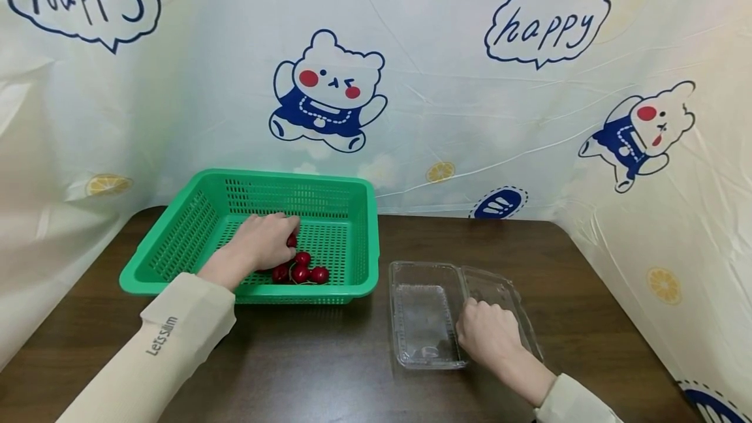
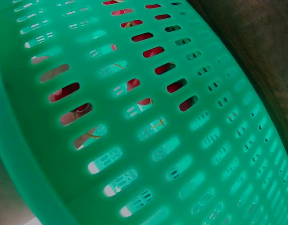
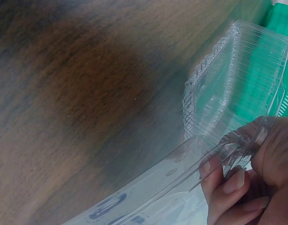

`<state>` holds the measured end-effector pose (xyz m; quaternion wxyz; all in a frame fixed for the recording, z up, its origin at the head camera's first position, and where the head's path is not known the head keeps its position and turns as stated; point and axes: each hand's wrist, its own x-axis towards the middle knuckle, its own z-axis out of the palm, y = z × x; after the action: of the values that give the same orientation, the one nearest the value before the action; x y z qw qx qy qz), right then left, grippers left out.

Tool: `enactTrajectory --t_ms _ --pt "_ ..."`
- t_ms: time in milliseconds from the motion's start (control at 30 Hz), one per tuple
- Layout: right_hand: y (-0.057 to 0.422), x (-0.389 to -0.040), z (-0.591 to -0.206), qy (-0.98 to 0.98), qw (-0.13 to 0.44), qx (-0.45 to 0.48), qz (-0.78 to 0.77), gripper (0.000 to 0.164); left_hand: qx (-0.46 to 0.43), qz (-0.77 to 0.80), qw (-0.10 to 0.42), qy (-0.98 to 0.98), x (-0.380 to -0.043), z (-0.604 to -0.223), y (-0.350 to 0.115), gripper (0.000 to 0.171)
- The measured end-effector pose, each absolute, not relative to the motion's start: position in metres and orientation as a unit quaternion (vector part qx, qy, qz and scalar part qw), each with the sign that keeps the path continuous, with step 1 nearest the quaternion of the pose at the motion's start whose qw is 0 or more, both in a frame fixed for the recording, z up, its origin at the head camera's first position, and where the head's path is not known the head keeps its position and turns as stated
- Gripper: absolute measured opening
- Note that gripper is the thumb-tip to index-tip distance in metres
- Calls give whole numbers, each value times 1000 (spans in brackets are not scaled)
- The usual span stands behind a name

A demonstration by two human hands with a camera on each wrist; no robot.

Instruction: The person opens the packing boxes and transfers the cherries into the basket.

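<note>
My left hand [image 1: 261, 240] reaches into a green plastic basket [image 1: 373, 234], its fingertips pinching a dark red cherry [image 1: 292, 240]. Just below those fingers several more cherries [image 1: 300, 273] lie on the basket floor; a few have stems. In the left wrist view the slotted basket wall [image 2: 50, 154] hides most of that hand, and red cherries [image 2: 143, 37] show through the slots. To the right, a clear plastic box [image 1: 425, 312] stands with its lid [image 1: 490, 286] folded outward. My right hand [image 1: 490, 331] grips the box edge near the hinge, fingers curled round it in the right wrist view.
Both containers stand on a dark brown wooden table [image 1: 305, 358], the basket at the left and the box right of centre. A pale printed sheet [image 1: 435, 96] with bears and lettering hangs behind and along the sides.
</note>
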<state>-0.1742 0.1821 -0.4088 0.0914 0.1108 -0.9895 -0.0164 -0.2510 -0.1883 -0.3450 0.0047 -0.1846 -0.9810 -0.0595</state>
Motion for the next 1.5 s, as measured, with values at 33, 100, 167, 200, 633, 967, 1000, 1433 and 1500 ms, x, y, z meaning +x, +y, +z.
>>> enactTrajectory --t_ms 33,100,167,200,633,967,1000,1433,1500 --pt "182 -174 -409 -989 92 111 -16 23 -184 -58 6 -981 -251 -345 -188 13" --pt "182 -174 -408 -989 91 112 -17 23 -182 -56 4 -982 -251 -345 -187 13" --pt "183 -174 -408 -989 91 112 -16 24 -182 -55 -2 -982 -251 -345 -187 15" --pt "183 -174 -408 -989 90 112 -16 24 -182 -55 -7 -982 -251 -345 -187 16" --pt "182 -175 -409 -989 98 112 -12 22 -176 -59 -41 -982 -253 -345 -189 23" --pt "182 -175 -408 -989 100 111 -13 22 -171 -65 -32 -983 -251 -345 -191 24" --pt "182 -175 -408 -989 99 110 -13 22 -172 -66 -31 -982 -251 -345 -191 24" --pt "183 -176 -403 -991 86 99 -18 31 -171 -65 -32 -983 -249 -349 -194 23" --pt "183 -176 -402 -991 91 101 -18 31 -171 -63 -32 -983 -249 -350 -194 23"
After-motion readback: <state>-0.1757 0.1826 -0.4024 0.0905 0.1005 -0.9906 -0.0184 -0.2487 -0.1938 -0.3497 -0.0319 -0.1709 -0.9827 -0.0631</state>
